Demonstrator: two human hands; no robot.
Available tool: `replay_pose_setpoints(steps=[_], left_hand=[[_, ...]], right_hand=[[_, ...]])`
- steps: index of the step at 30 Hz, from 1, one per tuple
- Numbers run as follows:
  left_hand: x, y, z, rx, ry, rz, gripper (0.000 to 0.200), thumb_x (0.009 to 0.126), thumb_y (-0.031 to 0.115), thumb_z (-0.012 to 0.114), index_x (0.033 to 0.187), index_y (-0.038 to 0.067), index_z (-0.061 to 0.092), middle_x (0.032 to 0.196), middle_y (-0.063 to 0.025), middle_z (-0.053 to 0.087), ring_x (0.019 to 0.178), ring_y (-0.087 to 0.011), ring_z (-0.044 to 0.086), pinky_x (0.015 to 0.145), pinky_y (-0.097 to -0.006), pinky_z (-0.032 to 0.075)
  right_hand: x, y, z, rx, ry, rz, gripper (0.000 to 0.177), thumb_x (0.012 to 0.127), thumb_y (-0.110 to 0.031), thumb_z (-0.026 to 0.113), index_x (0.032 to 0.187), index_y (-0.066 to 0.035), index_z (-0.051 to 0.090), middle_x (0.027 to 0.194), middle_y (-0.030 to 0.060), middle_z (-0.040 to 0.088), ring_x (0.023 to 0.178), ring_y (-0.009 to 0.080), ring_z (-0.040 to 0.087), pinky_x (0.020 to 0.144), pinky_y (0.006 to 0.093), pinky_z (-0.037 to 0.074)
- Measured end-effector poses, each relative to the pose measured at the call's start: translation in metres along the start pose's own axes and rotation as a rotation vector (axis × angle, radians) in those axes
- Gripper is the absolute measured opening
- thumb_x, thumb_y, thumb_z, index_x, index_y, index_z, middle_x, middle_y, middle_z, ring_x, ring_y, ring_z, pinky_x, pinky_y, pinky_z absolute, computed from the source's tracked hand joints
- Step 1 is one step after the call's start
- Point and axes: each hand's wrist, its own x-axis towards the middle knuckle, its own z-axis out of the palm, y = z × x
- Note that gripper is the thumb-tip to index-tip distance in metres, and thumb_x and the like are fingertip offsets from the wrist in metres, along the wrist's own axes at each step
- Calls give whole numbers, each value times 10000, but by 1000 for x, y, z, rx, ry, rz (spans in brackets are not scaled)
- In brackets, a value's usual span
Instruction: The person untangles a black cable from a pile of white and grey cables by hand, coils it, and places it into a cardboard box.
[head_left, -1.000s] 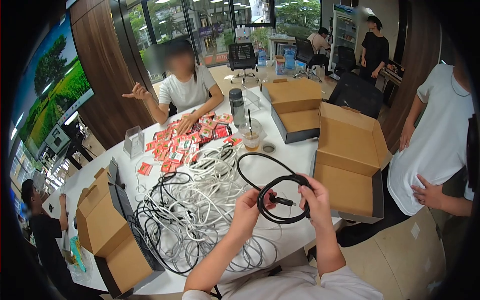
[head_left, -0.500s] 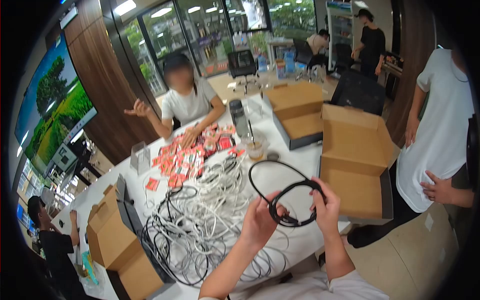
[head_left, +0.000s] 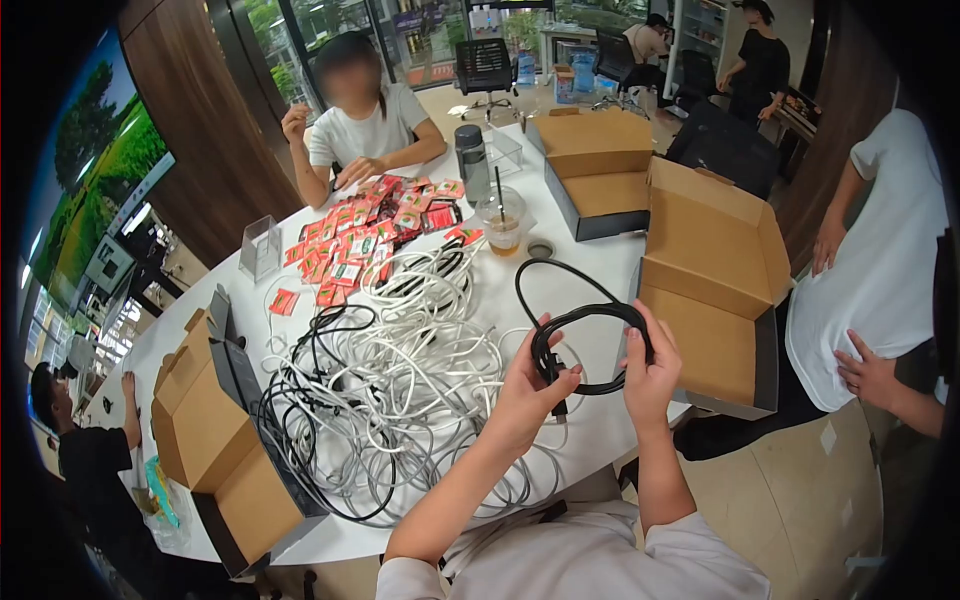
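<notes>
A black cable point(head_left: 592, 312) hangs in a coil between my two hands, above the front right part of the table. My left hand point(head_left: 528, 388) is closed around the coil's left side, and a dark plug shows beneath its thumb. On the right side of the coil, my right hand point(head_left: 652, 358) grips the loops between thumb and fingers. One larger loop of the cable stands out up and to the left. A tangled heap of white, grey and black cables point(head_left: 400, 370) lies on the table to the left of my hands.
Red and white packets point(head_left: 350, 245) are piled before a seated person point(head_left: 365, 130). A drink cup point(head_left: 502, 225) and a dark bottle point(head_left: 470, 160) stand nearby. Open cardboard boxes stand at the right point(head_left: 705, 310), back right point(head_left: 595, 200) and left point(head_left: 215, 430). Another person point(head_left: 870, 280) stands at the right.
My hands have wound more of the cable into the coil, and the plug now shows below my left hand. The view has tilted down. The seated person's raised hand has drawn in.
</notes>
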Motion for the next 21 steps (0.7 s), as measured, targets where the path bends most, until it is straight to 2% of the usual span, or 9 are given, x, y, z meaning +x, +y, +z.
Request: replay_pose_setpoints(steps=[3, 6, 8, 12, 13, 16, 17, 20, 21], left_hand=[[-4, 9, 2, -10, 26, -87, 816, 816, -127, 586, 1481, 155, 207, 1373, -104, 337, 1047, -207, 603, 861, -302, 516], [-4, 5, -7, 46, -63, -98, 865, 822, -171, 518, 1501, 205, 135, 1396, -110, 307, 1208, -292, 516, 845, -306, 533], [-7, 6, -8, -20, -88, -165, 871, 833, -179, 471, 1506, 218, 87, 1435, -125, 275, 1231, -298, 495, 863, -320, 527], [-20, 13, -14, -19, -250, -288, 866, 860, -165, 398, 1508, 251, 2, 1515, -147, 187, 1244, -303, 488, 878, -331, 516], [-25, 20, -19, -14, -383, -338, 768, 893, -108, 386, 1513, 215, 67, 1523, -164, 211, 1226, -284, 510, 872, -329, 512], [-37, 41, -31, 109, -465, -391, 693, 892, -88, 381, 1502, 165, 170, 1460, -170, 351, 1170, -261, 560, 821, -299, 526], [-43, 48, -30, 140, -380, -366, 648, 863, -94, 378, 1469, 114, 281, 1380, -173, 461, 1053, -239, 628, 722, -264, 539], [-47, 56, -48, 169, -417, -341, 710, 786, -133, 371, 1456, 96, 309, 1357, -195, 482, 973, -234, 659, 630, -245, 534], [-53, 58, -44, 165, -321, -319, 734, 721, -136, 373, 1426, 68, 367, 1246, -202, 560, 734, -179, 653, 510, -226, 464]], right_hand=[[0, -2, -1, -10, 9, -5, 312, 874, 43, 516, 1174, 33, 601, 790, 50, 546, 600, 74, 474, 533, 223, 407], [3, -2, -4, -51, -5, -25, 307, 878, 32, 517, 1172, 27, 606, 819, 49, 553, 639, 76, 484, 543, 210, 408], [6, 5, -8, -103, -46, -90, 292, 912, -15, 508, 1186, 22, 602, 887, 48, 562, 707, 54, 503, 498, 175, 416], [19, 12, -15, -100, 17, -32, 293, 874, 19, 533, 1152, 11, 624, 844, 51, 571, 662, 88, 511, 537, 209, 422], [23, 11, -19, -43, 22, 31, 289, 880, 10, 533, 1154, 9, 624, 859, 50, 575, 674, 84, 515, 523, 204, 425], [35, 26, -33, 57, 32, 106, 276, 905, -28, 530, 1164, -2, 623, 905, 41, 582, 719, 69, 534, 482, 182, 440], [38, 29, -38, 82, 28, 128, 276, 908, -31, 529, 1167, -3, 621, 906, 42, 583, 726, 68, 538, 486, 180, 443], [43, 28, -44, 111, 32, 143, 278, 915, -37, 529, 1177, 0, 612, 914, 37, 589, 738, 61, 545, 496, 173, 449], [43, 30, -45, 120, 29, 139, 278, 915, -38, 530, 1178, 0, 611, 917, 37, 591, 741, 60, 545, 497, 173, 449]])
